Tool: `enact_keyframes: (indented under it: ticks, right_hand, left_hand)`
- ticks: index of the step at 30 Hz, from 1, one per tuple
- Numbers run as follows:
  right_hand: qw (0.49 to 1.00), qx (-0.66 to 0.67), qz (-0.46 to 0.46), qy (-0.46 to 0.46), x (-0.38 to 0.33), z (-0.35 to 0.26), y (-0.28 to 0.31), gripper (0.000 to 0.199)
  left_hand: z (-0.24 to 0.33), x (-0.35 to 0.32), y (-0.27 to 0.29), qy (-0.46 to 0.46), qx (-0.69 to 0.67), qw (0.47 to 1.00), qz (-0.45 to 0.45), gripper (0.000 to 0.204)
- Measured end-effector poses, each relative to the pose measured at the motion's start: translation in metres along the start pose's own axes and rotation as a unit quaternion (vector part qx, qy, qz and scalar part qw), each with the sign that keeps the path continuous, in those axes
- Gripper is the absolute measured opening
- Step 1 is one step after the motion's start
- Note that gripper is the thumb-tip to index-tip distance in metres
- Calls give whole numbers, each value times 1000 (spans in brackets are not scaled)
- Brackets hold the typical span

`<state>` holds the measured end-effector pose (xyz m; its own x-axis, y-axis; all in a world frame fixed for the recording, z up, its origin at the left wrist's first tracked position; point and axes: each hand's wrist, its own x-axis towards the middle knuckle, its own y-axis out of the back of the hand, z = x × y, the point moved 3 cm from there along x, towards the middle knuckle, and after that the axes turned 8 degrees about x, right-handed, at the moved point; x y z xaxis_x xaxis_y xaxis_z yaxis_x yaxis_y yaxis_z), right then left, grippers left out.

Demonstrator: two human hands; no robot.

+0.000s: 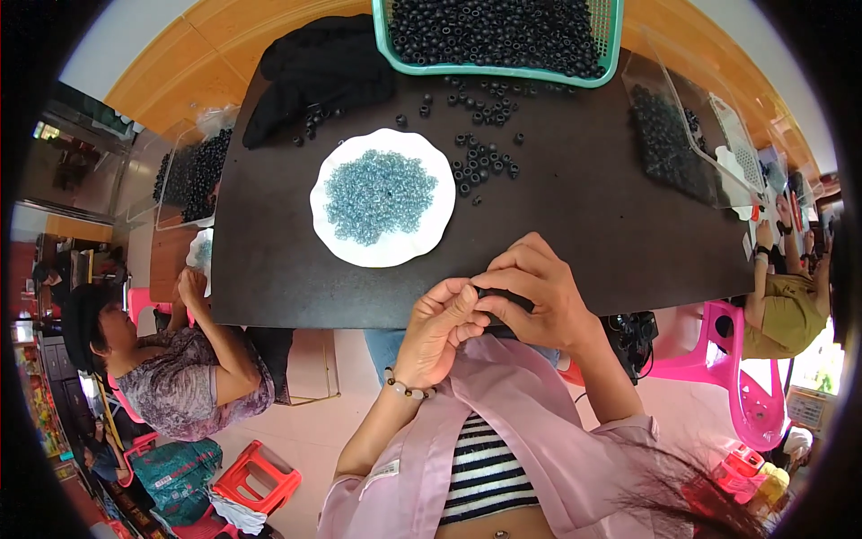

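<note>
Two hands meet at the near edge of the dark table [575,225], and I'm watching them work close together. My left hand [440,328] has its fingers curled in, thumb and forefinger pinched at the tips; the right hand [539,292] folds over from the right, fingertips pressed against the left's, closed on a small dark bead [488,293] that barely shows between them. I can't tell whether anything else is held there. A beaded bracelet [406,388] sits on the left wrist.

Just beyond the hands, toward the left, a white paper plate [334,235] holds a heap of pale blue beads [379,196]. To its right, loose black beads [480,162] lie scattered on the table, more of them trailing toward the far edge. At the far side stands a teal basket [503,72] full of black beads, and a black cloth [314,72] lies left of it. On the far right, a clear plastic tray [682,99] holds more dark beads. Another person [180,359] sits at the left, and someone else's arm [781,296] shows at the right beside a pink plastic chair [727,359].
</note>
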<state>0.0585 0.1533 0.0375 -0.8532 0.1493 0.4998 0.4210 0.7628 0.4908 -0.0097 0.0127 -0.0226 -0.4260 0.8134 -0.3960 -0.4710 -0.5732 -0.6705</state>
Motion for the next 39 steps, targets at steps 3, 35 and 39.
enact_keyframes:
  ticks: [3,35,39]
  right_hand:
    - [1000,23,6,-11,0,1,-1,29]
    - [999,14,-3,-35,12,12,2,24]
    - [990,-112,-18,-84,10,41,14,18]
  left_hand:
    - [-1,-1,1,4,-3,1000,4,20]
    - [9,-1,10,-14,-64,997,51,22]
    - [13,-7,14,-47,-26,996,71,24]
